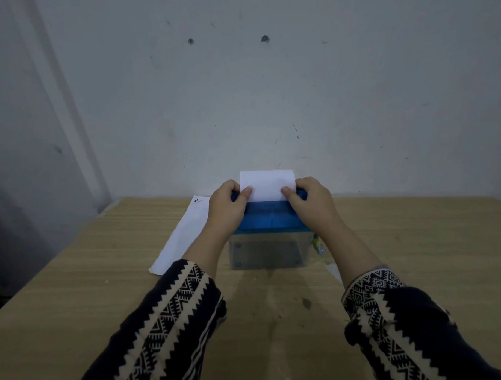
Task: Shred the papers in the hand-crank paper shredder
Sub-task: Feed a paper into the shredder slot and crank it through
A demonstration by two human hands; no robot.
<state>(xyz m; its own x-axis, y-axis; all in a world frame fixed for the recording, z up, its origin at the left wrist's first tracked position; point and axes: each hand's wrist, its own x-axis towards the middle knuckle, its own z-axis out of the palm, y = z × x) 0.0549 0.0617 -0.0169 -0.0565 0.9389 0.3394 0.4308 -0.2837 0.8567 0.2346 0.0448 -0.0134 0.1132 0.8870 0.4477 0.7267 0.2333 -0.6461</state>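
Note:
A small paper shredder (268, 219) with a blue top and a clear bin (267, 253) stands near the far edge of the wooden table (98, 284). A white sheet of paper (268, 184) stands upright in its top slot. My left hand (229, 206) pinches the sheet's lower left edge, thumb on the front. My right hand (308, 203) pinches the lower right edge the same way. Both hands rest on the blue top. The crank is hidden behind my right hand.
More white paper (182, 235) lies flat on the table left of the shredder, partly under my left forearm. A grey wall (247, 90) rises just behind the table. A small scrap (333, 271) lies right of the bin.

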